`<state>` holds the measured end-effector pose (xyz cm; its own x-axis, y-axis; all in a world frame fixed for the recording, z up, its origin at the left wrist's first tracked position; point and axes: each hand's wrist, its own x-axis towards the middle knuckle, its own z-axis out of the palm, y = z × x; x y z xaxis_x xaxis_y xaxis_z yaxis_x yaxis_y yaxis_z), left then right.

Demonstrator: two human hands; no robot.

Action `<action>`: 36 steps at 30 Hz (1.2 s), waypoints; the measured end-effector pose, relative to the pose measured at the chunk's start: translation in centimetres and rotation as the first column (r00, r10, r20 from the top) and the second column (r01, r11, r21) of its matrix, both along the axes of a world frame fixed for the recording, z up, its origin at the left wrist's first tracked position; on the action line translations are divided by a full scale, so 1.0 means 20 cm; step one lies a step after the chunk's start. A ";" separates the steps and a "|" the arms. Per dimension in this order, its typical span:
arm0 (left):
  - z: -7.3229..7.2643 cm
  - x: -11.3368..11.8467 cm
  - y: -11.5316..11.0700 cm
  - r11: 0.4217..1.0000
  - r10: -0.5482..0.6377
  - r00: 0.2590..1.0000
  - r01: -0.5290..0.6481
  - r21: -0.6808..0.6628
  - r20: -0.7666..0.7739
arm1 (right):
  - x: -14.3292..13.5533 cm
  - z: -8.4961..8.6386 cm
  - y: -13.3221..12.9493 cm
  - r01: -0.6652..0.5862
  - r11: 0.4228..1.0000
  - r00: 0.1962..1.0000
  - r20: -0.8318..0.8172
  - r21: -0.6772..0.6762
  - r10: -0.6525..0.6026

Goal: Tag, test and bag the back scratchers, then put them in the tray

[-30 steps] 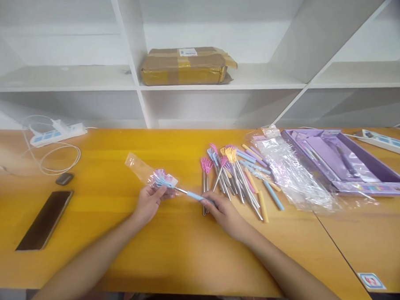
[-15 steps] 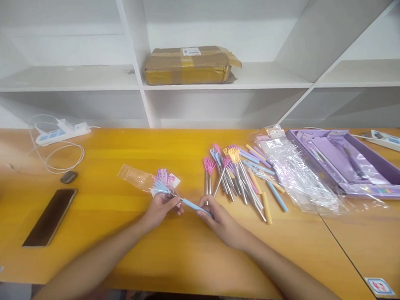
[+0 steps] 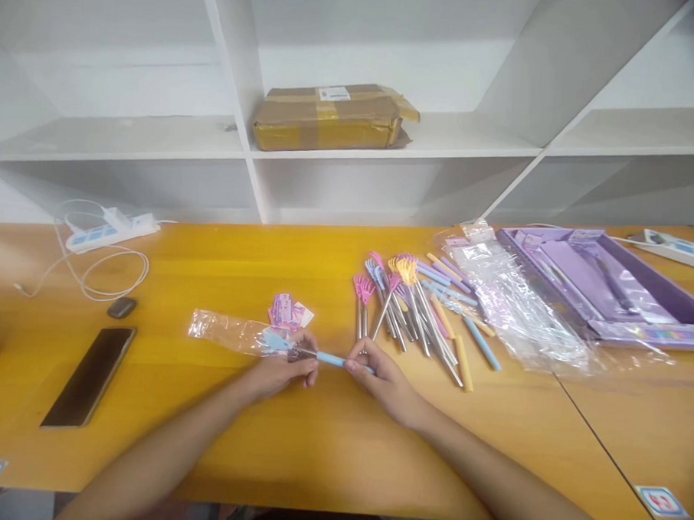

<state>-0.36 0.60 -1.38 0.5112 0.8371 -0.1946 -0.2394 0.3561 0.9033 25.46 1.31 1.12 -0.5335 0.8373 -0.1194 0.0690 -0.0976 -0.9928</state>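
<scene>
A back scratcher with a light blue claw head and a blue handle [image 3: 331,359] lies level between my hands. Its claw end is within a clear plastic bag [image 3: 220,327] that stretches to the left. My left hand [image 3: 285,368] is closed around the bag's near end, by the metal shaft; some fingers are hidden. The blue handle is pinched by my right hand [image 3: 382,376] near its far right end. Just behind my left hand lie small pink and purple printed cards [image 3: 287,311]. To the right is a pile of back scratchers [image 3: 403,293] with pink, blue and yellow claws.
Loose coloured handle tubes [image 3: 481,342] lie beside a heap of clear bags [image 3: 523,306]. Further right stands a purple box [image 3: 683,328]. A phone [image 3: 89,375], a dark earbud case [image 3: 122,307] and a power strip [image 3: 115,231] are at left. A taped carton [image 3: 330,121] sits on the shelf.
The blue claw has gone further left into the bag, uncovering the printed cards behind. My right hand has shifted slightly right on the handle, and my left hand has turned.
</scene>
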 end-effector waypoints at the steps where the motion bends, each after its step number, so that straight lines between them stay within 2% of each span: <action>1: 0.00 0.00 0.00 1.000 -0.030 0.999 0.030 0.004 -0.012 | 0.00 0.00 0.00 0.019 1.000 1.000 -0.012 0.005 -0.019; 5: 0.01 0.02 -0.02 0.995 -0.092 0.993 0.094 0.024 -0.073 | 0.00 0.01 -0.02 0.027 0.995 0.999 0.025 0.101 -0.030; 7: 0.02 0.04 -0.03 0.993 -0.111 0.989 0.114 0.027 -0.101 | -0.01 0.02 -0.04 -0.025 0.990 0.998 0.054 0.141 0.018; 12: 0.01 0.08 -0.07 0.989 -0.145 0.983 0.146 -0.003 -0.116 | -0.03 0.04 -0.11 -0.142 0.981 0.989 -0.023 0.132 0.146; 17: 0.00 0.08 -0.07 0.991 -0.021 0.999 0.026 -0.129 0.035 | 0.01 0.03 -0.09 -0.060 0.986 0.998 0.015 0.158 0.058; 20: 0.01 0.09 -0.06 0.980 0.034 0.995 -0.015 -0.197 0.093 | 0.03 0.00 -0.06 -0.037 0.995 0.998 -0.053 0.088 0.042; 25: 0.03 0.10 -0.04 0.965 0.172 0.979 -0.145 -0.217 0.111 | 0.02 -0.03 -0.06 -0.006 1.000 0.986 -0.164 0.015 0.009; 30: 0.05 0.10 -0.03 0.937 0.310 0.949 -0.294 -0.189 0.063 | 0.02 -0.02 -0.07 -0.080 0.992 0.981 -0.166 0.099 0.096; 34: 0.04 0.10 -0.03 0.931 0.338 0.941 -0.330 -0.159 0.026 | 0.03 -0.01 -0.08 -0.144 0.974 0.979 -0.116 0.173 0.166; 36: 0.02 0.10 -0.03 0.940 0.316 0.949 -0.313 -0.139 -0.002 | 0.03 0.00 -0.08 -0.168 0.967 0.981 -0.066 0.190 0.183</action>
